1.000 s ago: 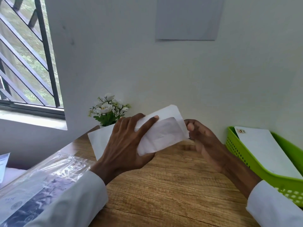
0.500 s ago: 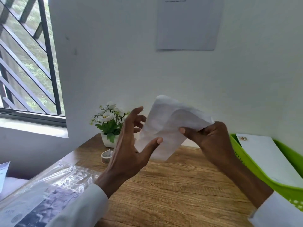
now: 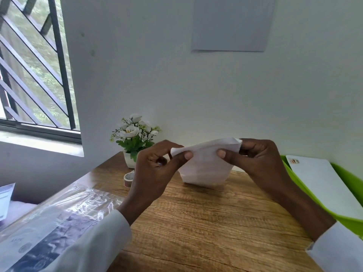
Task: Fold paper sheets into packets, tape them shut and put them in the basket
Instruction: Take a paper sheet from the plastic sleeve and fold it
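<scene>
Both hands pinch a folded white paper packet (image 3: 204,165) by its upper corners, holding it up above the far part of a wooden desk (image 3: 206,222), near the wall. The left hand (image 3: 155,169) grips the left corner between thumb and curled fingers; the right hand (image 3: 257,160) clamps the right corner, thumb on the near face and fingers behind. Held this way, the paper hangs free with its lower edge just above the wood, which probably lets the person square the fold and keep the open top edge together until it can be sealed.

A small roll of patterned tape (image 3: 128,178) stands on the desk beside the left hand, within easy reach for the sealing step, which does not appear to be done yet. At the right edge sits a green basket (image 3: 351,173) that already holds a flat white envelope-like packet (image 3: 324,183) with a small coloured mark at its far corner; the mark is too small to read.

A pot of white artificial flowers (image 3: 135,138) stands at the far left of the desk. Clear plastic wrapping over printed sheets (image 3: 59,216) lies at the near left; its print and round seals are too blurred to read. A blank-looking sheet (image 3: 231,24) is fixed to the wall above, no lettering legible on it.
</scene>
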{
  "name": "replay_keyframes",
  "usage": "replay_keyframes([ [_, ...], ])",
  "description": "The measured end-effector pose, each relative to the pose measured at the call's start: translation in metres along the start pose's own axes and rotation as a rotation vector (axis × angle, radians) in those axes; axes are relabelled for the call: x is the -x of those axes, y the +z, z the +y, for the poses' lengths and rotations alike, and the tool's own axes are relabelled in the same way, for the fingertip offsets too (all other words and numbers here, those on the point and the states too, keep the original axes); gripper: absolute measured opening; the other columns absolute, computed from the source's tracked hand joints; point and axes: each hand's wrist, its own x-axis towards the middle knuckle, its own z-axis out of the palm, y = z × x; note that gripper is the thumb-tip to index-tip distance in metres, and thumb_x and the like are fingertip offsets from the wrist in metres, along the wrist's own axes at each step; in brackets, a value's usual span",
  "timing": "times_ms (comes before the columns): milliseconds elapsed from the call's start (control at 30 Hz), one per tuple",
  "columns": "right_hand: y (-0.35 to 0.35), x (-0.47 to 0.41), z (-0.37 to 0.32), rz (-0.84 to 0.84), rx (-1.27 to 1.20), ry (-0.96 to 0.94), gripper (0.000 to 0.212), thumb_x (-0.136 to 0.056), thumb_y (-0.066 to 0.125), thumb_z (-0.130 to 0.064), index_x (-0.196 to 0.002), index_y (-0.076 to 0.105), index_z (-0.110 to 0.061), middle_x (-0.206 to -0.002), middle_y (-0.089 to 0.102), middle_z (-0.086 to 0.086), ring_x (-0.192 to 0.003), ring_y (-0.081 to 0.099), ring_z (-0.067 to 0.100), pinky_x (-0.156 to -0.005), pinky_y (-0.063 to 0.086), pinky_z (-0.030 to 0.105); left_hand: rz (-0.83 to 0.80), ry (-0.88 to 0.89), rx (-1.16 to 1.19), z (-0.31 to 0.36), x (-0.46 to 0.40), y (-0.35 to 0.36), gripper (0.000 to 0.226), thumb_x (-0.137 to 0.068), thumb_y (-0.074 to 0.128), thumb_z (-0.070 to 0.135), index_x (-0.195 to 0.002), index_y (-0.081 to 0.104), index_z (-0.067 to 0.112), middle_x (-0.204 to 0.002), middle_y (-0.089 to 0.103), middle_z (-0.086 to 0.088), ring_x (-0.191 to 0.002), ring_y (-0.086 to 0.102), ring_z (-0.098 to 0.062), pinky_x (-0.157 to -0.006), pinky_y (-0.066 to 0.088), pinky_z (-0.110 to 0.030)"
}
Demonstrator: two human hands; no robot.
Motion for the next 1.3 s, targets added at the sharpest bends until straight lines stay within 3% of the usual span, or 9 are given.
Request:
replay_keyframes([
  [167, 0.0, -0.001, -0.001, 0.102, 0.046, -0.103, 0.056, -0.074, 0.08, -0.005, -0.122, 0.061, -0.029, -0.084, 0.076, 0.009, -0.081, 0.073, 0.02, -0.076, 0.059, 0.027, 0.083, -0.073, 0.059, 0.006, 0.0, 0.0, 0.045, -0.08, 0.075, 0.017, -0.118, 0.054, 0.032, -0.076, 0.071, -0.005, -0.064, 0.066, -0.013, -0.056, 0.056, -0.038],
  [267, 0.002, 0.0, -0.003, 0.089, 0.202, -0.248, 0.045, -0.075, 0.079, -0.006, -0.112, 0.068, -0.03, -0.095, 0.074, -0.006, -0.081, 0.071, 0.004, -0.073, 0.057, 0.017, 0.057, 0.022, -0.014, 0.007, 0.001, 0.001, 0.044, -0.081, 0.074, 0.016, -0.116, 0.06, 0.037, -0.092, 0.071, 0.008, -0.077, 0.066, -0.007, -0.061, 0.056, -0.029],
  [333, 0.003, 0.0, -0.001, 0.047, 0.289, -0.331, 0.035, -0.077, 0.077, -0.006, -0.107, 0.072, -0.024, -0.093, 0.075, -0.008, -0.083, 0.07, 0.006, -0.072, 0.057, 0.021, -0.008, 0.139, -0.128, 0.003, 0.004, 0.002, 0.035, -0.082, 0.075, 0.013, -0.113, 0.067, 0.028, -0.092, 0.071, 0.01, -0.077, 0.063, -0.007, -0.06, 0.051, -0.025],
  [533, -0.004, -0.004, 0.011, -0.012, 0.426, -0.409, 0.037, -0.082, 0.075, -0.012, -0.118, 0.07, -0.016, -0.087, 0.073, -0.001, -0.078, 0.067, 0.016, -0.069, 0.054, 0.035, -0.042, 0.184, -0.245, -0.009, 0.006, 0.003, 0.038, -0.087, 0.071, 0.024, -0.124, 0.064, 0.017, -0.083, 0.065, 0.006, -0.072, 0.06, -0.017, -0.057, 0.048, -0.037],
  [667, -0.01, -0.006, 0.016, -0.071, 0.502, -0.375, 0.032, -0.085, 0.072, -0.027, -0.117, 0.072, -0.021, -0.079, 0.07, -0.004, -0.073, 0.065, 0.013, -0.066, 0.051, 0.034, -0.078, 0.142, -0.194, -0.012, 0.007, 0.002, 0.052, -0.088, 0.069, 0.029, -0.137, 0.051, 0.027, -0.085, 0.068, -0.008, -0.074, 0.061, -0.027, -0.059, 0.051, -0.043],
  [800, -0.016, -0.008, 0.016, -0.151, 0.55, -0.296, 0.024, -0.084, 0.067, -0.043, -0.099, 0.079, -0.028, -0.081, 0.071, -0.017, -0.079, 0.066, 0.01, -0.067, 0.053, 0.035, -0.08, 0.178, -0.242, -0.01, 0.006, 0.0, 0.035, -0.088, 0.069, 0.027, -0.123, 0.065, 0.025, -0.069, 0.06, -0.002, -0.063, 0.053, -0.021, -0.054, 0.042, -0.04],
  [900, -0.02, -0.008, 0.015, -0.182, 0.573, -0.253, 0.018, -0.084, 0.068, -0.045, -0.087, 0.078, -0.03, -0.086, 0.07, -0.016, -0.084, 0.067, 0.01, -0.069, 0.054, 0.041, -0.081, 0.163, -0.216, -0.009, 0.005, 0.002, 0.019, -0.087, 0.069, 0.027, -0.103, 0.075, 0.018, -0.074, 0.066, 0.001, -0.065, 0.06, -0.016, -0.054, 0.046, -0.036],
  [1133, 0.002, -0.001, 0.007, -0.153, 0.737, -0.451, 0.015, -0.086, 0.072, -0.03, -0.101, 0.076, -0.029, -0.097, 0.068, -0.017, -0.094, 0.061, 0.006, -0.069, 0.052, 0.033, -0.08, 0.143, -0.245, 0.0, 0.01, 0.008, 0.008, -0.083, 0.075, 0.018, -0.092, 0.077, 0.017, -0.094, 0.06, 0.003, -0.086, 0.061, -0.01, -0.067, 0.048, -0.024],
  [1300, 0.011, 0.002, 0.009, -0.133, 0.728, -0.516, 0.011, -0.085, 0.072, -0.023, -0.095, 0.078, -0.021, -0.087, 0.07, -0.011, -0.085, 0.061, 0.01, -0.064, 0.051, 0.035, -0.084, 0.155, -0.212, 0.001, 0.01, 0.009, 0.006, -0.08, 0.078, 0.014, -0.086, 0.077, 0.012, -0.084, 0.071, 0.004, -0.077, 0.067, -0.006, -0.064, 0.053, -0.028],
])
